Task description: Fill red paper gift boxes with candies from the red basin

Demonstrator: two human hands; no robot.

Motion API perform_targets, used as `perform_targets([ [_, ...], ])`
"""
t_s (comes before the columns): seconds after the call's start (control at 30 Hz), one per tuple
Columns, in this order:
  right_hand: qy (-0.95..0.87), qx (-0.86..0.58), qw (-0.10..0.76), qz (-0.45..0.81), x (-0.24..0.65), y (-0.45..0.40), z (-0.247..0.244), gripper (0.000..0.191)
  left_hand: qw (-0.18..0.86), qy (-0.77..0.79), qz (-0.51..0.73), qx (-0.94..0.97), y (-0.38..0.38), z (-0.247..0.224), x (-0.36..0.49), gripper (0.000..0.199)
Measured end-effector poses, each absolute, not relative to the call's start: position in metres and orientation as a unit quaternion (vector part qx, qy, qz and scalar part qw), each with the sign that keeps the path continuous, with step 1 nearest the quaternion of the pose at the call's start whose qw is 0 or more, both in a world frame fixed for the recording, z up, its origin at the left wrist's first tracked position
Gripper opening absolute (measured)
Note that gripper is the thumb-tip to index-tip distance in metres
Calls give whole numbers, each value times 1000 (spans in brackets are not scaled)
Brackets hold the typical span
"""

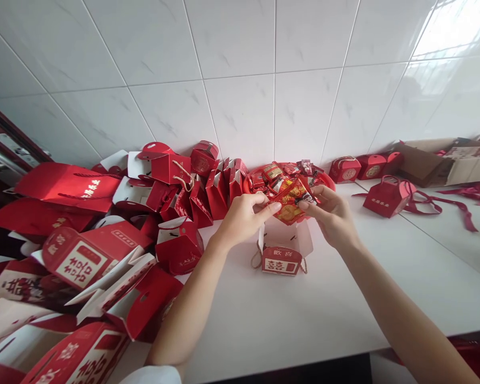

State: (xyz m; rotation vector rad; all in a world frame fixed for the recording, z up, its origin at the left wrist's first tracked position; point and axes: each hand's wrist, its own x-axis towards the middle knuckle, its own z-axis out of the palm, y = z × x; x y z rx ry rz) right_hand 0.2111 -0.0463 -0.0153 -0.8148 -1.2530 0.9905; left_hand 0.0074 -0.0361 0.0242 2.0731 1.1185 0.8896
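Both my hands are over the far side of an unfolded red and white gift box (280, 260) with cord handles, its top open towards me. With thumb and fingers, my left hand (246, 214) pinches the left edge of a shiny red-and-gold candy packet (288, 212). My right hand (333, 216) pinches a small wrapped candy (307, 200) at the packet's right side. Just behind them, a round red tray (331, 184) is heaped with wrapped sweets (272, 172). The packets overlap, so where each one ends is hard to see.
Many red gift boxes (82, 261) and bags (68, 186) are piled on the left. To the right stand a small red box (389, 197), burgundy ribbons (460, 205) and a cardboard carton (432, 162). A tiled wall (240, 112) closes off the back of the white table (304, 320).
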Motion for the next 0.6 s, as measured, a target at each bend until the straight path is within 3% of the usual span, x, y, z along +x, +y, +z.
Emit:
perform_targets([
  [0.27, -536, -332, 607, 484, 211, -40, -23, 43, 304, 427, 352, 775, -30, 22, 4, 39],
  [0.47, -578, -359, 625, 383, 215, -37, -23, 26, 281, 421, 297, 810, -37, 21, 5, 38],
  [0.6, -575, -365, 659, 319, 218, -40, -22, 23, 236, 449, 194, 839, -40, 18, 2, 35],
])
